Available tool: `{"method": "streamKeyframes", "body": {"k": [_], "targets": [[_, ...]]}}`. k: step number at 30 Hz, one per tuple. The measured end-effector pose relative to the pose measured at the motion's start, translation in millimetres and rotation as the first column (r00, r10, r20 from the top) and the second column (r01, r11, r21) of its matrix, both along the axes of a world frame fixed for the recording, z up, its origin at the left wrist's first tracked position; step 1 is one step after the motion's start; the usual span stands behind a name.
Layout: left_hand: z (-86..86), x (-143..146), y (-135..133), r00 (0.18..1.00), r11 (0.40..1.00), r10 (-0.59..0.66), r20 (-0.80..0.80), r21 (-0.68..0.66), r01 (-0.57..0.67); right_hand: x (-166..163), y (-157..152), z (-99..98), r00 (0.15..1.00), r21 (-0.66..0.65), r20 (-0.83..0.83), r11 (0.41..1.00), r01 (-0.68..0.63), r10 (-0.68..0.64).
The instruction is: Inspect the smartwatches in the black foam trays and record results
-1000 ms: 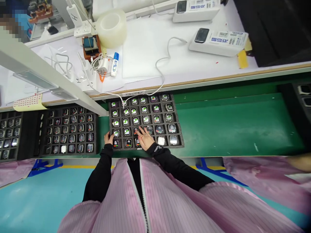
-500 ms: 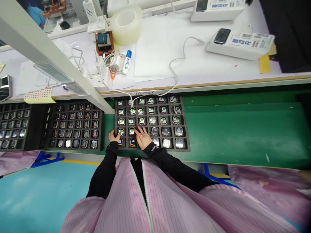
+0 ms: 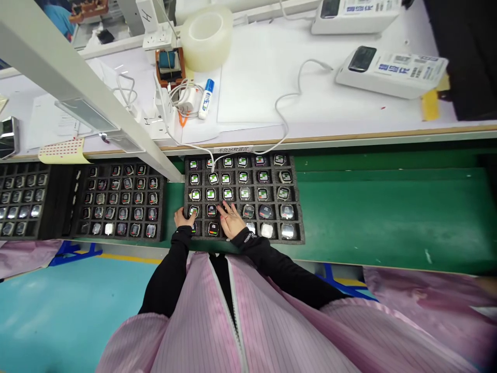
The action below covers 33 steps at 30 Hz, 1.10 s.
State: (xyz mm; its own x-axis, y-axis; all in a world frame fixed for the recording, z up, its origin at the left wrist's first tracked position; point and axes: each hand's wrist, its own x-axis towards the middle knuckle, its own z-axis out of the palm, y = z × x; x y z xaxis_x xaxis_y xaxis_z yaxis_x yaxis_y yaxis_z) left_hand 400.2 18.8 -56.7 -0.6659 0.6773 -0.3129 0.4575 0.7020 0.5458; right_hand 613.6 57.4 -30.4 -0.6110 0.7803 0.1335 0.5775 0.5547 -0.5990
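A dark foam tray (image 3: 301, 228) of square smartwatch bodies lies on the green bench before me. Many of the lit screens show green and white blocks. At its left edge is my left hand (image 3: 184, 217), with its thumb on a smartwatch (image 3: 193, 210) in the leftmost column and its other fingers spread outside the tray. My right hand (image 3: 232, 221) lies over the third column with fingers apart, covering cells there. The fingertips are beside a smartwatch (image 3: 212, 210) with a dark screen. Neither hand lifts anything.
Two more watch trays (image 3: 120, 204) (image 3: 23, 199) sit to the left, past a white post (image 3: 97, 93). The shelf above bears a tape roll (image 3: 205, 39), a glue stick (image 3: 206, 98), white handheld devices (image 3: 392, 70) and a white cable (image 3: 287, 96) reaching down to the near tray.
The watch in the second column near my right fingertips has gone from a green-and-white screen to a dark one. Both hands stay almost in place, and the view has shifted slightly.
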Motion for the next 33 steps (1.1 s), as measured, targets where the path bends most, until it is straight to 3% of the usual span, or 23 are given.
{"method": "streamKeyframes", "body": {"k": [7, 19, 26, 33], "targets": [[3.8, 1.2, 1.0, 0.999, 0.999, 0.019, 0.037, -0.044, -0.017, -0.1, 13.0, -2.3, 0.997, 0.017, -0.041, 0.998, 0.063, -0.062], [8.2, -8.7, 16.7, 0.995, 0.994, 0.019, 0.100, -0.111, -0.008, -28.6, 42.6, -7.3, 0.998, -0.013, -0.014, 0.998, 0.068, -0.068], [0.7, -14.3, 11.2, 0.992, 0.996, -0.080, 0.094, -0.031, 0.083, -30.3, 44.0, -10.3, 0.995, -0.039, -0.028, 0.994, 0.098, -0.099], [-5.3, -19.6, 5.9, 0.985, 0.997, -0.082, 0.155, 0.002, 0.083, -32.7, 46.7, -8.8, 0.998, -0.040, 0.024, 0.997, 0.063, -0.062]]}}
